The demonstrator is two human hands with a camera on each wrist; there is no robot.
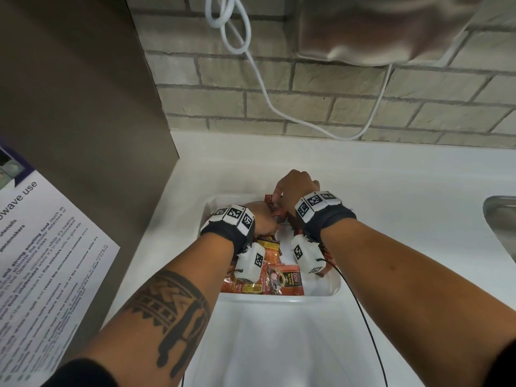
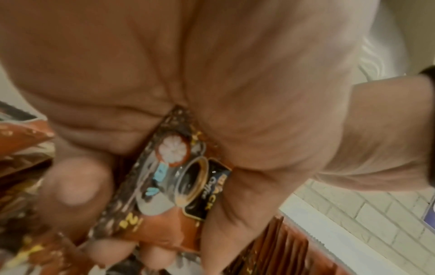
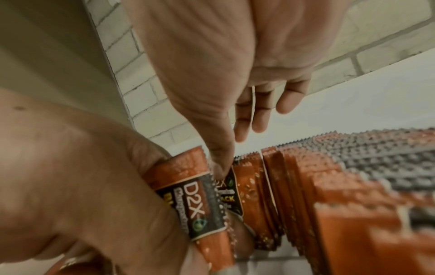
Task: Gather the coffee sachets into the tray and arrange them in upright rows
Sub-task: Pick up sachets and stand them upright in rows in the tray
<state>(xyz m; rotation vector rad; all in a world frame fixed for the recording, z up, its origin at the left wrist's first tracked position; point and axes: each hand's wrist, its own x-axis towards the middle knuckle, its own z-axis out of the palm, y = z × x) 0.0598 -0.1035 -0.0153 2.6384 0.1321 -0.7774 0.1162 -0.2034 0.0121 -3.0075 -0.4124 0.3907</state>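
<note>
A white tray (image 1: 279, 298) on the counter holds orange coffee sachets; several lie loose and flat (image 1: 282, 280) at its near end. A row of upright sachets (image 3: 306, 186) stands along the tray's right side. My left hand (image 1: 264, 219) is at the tray's far left and grips one sachet (image 2: 169, 186), a D2X black coffee pack (image 3: 195, 201), between thumb and curled fingers. My right hand (image 1: 296, 185) is just beyond it. Its thumb tip (image 3: 220, 163) touches the top of the end sachet of the row, and its other fingers hang fairly straight behind.
A tall grey cabinet side (image 1: 83, 107) with a printed notice (image 1: 42, 247) stands at the left. The brick wall (image 1: 391, 93) with a hanging white cable (image 1: 262, 79) is behind. A steel sink edge (image 1: 502, 219) lies at the right, and a white moulded surface (image 1: 265, 344) is in front.
</note>
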